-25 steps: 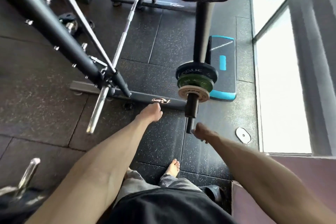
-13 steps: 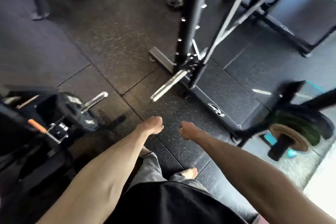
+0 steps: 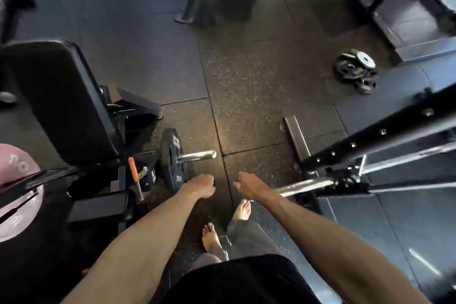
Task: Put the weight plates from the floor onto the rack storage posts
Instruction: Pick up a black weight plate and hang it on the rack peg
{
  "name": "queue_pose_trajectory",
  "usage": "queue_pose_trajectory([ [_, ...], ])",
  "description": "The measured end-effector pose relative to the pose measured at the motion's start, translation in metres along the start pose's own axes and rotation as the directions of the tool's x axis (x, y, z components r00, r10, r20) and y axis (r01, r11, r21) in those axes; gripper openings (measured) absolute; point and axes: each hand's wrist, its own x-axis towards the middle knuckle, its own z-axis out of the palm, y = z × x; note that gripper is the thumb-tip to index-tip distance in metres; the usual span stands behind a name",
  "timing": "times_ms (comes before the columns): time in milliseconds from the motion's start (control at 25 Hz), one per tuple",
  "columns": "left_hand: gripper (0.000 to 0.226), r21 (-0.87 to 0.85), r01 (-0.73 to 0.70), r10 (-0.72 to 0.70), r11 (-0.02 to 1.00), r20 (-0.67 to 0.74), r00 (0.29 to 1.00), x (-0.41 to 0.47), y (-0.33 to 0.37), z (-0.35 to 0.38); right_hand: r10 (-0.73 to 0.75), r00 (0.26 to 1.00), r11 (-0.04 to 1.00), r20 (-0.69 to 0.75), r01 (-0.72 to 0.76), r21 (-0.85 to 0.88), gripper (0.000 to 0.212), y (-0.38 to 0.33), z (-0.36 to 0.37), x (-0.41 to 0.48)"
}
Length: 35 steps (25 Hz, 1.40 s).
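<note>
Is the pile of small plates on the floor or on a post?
On the floor: the pile of small plates lies loose on it, with no post through it.

You turned left: the loaded storage post is out of view. A pile of loose plates (image 3: 355, 70) now lies on the floor at 2 o'clock, well apart from you. The bench (image 3: 56, 96) and 10 kg plate (image 3: 172, 158) have swung in at 9 o'clock. Your right hand (image 3: 249, 185) has left the post's tip and your left hand (image 3: 200, 185) now hangs near that plate.
</note>
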Motion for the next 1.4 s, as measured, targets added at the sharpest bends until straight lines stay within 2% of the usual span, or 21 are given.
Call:
queue_pose_trajectory([
  [120, 0.032, 0.024, -0.027, 0.026, 0.999, 0.034, 0.999, 0.037, 0.01, -0.034, -0.035, 0.999, 0.996, 0.032, 0.038, -0.08, 0.032, -0.01, -0.031, 0.038],
  [240, 0.032, 0.067, -0.07, 0.067, 0.995, 0.049, 0.997, 0.086, 0.031, -0.09, -0.037, 0.998, 0.995, 0.056, 0.042, -0.088, 0.034, 0.002, -0.081, 0.088],
  [480, 0.03, 0.098, -0.079, 0.071, 0.992, 0.076, 0.995, 0.191, 0.088, -0.227, 0.035, 0.998, 0.997, 0.044, -0.031, -0.072, 0.037, 0.048, -0.234, 0.166],
  [560, 0.028, 0.101, -0.105, 0.102, 0.989, 0.041, 0.994, 0.234, 0.116, -0.276, 0.083, 0.996, 0.996, -0.019, -0.084, -0.023, 0.035, 0.069, -0.289, 0.193],
  [680, 0.023, 0.135, -0.168, 0.165, 0.977, 0.031, 0.986, 0.287, 0.157, -0.332, 0.164, 0.986, 0.986, -0.037, -0.164, 0.009, 0.035, 0.099, -0.349, 0.229],
  [880, 0.037, 0.26, -0.19, 0.173, 0.947, 0.088, 0.981, 0.394, 0.209, -0.422, 0.237, 0.971, 0.969, 0.011, -0.237, 0.074, 0.037, 0.137, -0.437, 0.296],
  [960, 0.04, 0.344, -0.218, 0.185, 0.913, 0.128, 0.974, 0.441, 0.235, -0.466, 0.279, 0.96, 0.954, -0.01, -0.276, 0.121, 0.038, 0.15, -0.479, 0.325],
  [1080, 0.029, 0.42, -0.314, 0.25, 0.852, 0.201, 0.947, 0.5, 0.285, -0.534, 0.39, 0.92, 0.89, -0.04, -0.365, 0.274, 0.037, 0.169, -0.546, 0.358],
  [1240, 0.028, 0.491, -0.436, 0.351, 0.754, 0.259, 0.9, 0.569, 0.361, -0.617, 0.476, 0.874, 0.806, -0.098, -0.389, 0.446, 0.033, 0.193, -0.629, 0.397],
  [1400, 0.025, 0.589, -0.495, 0.38, 0.639, 0.319, 0.868, 0.632, 0.439, -0.673, 0.55, 0.831, 0.709, -0.082, -0.413, 0.572, 0.032, 0.227, -0.687, 0.442],
])
